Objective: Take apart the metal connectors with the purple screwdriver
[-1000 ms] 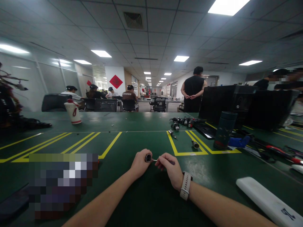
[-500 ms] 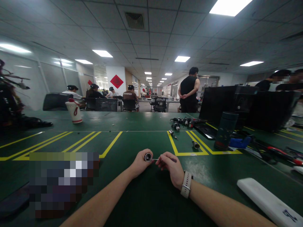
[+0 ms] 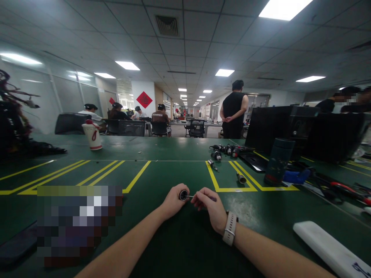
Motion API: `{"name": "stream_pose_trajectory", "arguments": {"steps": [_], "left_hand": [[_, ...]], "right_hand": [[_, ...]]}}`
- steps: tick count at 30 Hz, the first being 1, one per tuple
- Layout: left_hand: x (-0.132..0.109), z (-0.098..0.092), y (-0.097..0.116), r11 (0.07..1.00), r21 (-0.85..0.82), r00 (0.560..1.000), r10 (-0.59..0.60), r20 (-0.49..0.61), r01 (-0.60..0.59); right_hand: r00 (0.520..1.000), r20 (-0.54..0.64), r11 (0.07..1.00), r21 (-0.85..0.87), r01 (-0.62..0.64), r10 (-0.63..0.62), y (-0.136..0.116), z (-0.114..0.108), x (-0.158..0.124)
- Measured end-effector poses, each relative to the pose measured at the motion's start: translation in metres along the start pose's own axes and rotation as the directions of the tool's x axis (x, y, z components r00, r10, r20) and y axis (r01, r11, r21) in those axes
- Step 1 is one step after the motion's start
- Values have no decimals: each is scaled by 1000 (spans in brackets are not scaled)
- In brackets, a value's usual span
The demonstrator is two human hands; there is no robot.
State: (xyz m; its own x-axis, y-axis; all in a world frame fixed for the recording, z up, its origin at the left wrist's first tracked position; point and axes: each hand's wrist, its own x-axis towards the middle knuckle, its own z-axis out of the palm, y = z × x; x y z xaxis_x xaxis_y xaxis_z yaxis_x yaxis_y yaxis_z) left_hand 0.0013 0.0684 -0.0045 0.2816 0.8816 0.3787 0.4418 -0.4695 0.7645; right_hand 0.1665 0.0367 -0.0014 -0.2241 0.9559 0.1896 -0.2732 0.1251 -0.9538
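Observation:
My left hand (image 3: 174, 200) is wrapped round a small round metal part (image 3: 183, 195), its dark hollow end turned toward me and to the right. Between the fingers of my right hand (image 3: 207, 201) is a thin screwdriver (image 3: 190, 197) with a dark purplish handle. Its shaft points left and its tip reaches into the opening of the metal part; the tip itself is hidden. A hollow metal sleeve (image 3: 241, 178) lies on the green table beyond my right hand. A small metal piece with a pin (image 3: 213, 165) lies farther back.
Dark cylindrical parts (image 3: 217, 155) are clustered behind. A dark bottle (image 3: 278, 162), a blue object (image 3: 297, 176) and black boxes (image 3: 268, 125) stand at right. A white block (image 3: 327, 243) lies near right. A white cup (image 3: 92, 137) stands back left; a person (image 3: 235, 110) stands beyond the table.
Both hands keep their grips, with the screwdriver still in the part's opening. The part has turned slightly in my left hand. The whole view has shifted a little.

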Motion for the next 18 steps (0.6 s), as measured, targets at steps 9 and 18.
{"name": "stream_pose_trajectory", "arguments": {"steps": [9, 18], "left_hand": [[1, 1, 0, 999, -52, 1000, -1, 0, 1], [0, 1, -1, 996, -86, 1000, -18, 24, 20]], "right_hand": [[997, 31, 990, 121, -74, 71, 5, -3, 7], [998, 30, 990, 123, -62, 58, 5, -2, 5]]}}
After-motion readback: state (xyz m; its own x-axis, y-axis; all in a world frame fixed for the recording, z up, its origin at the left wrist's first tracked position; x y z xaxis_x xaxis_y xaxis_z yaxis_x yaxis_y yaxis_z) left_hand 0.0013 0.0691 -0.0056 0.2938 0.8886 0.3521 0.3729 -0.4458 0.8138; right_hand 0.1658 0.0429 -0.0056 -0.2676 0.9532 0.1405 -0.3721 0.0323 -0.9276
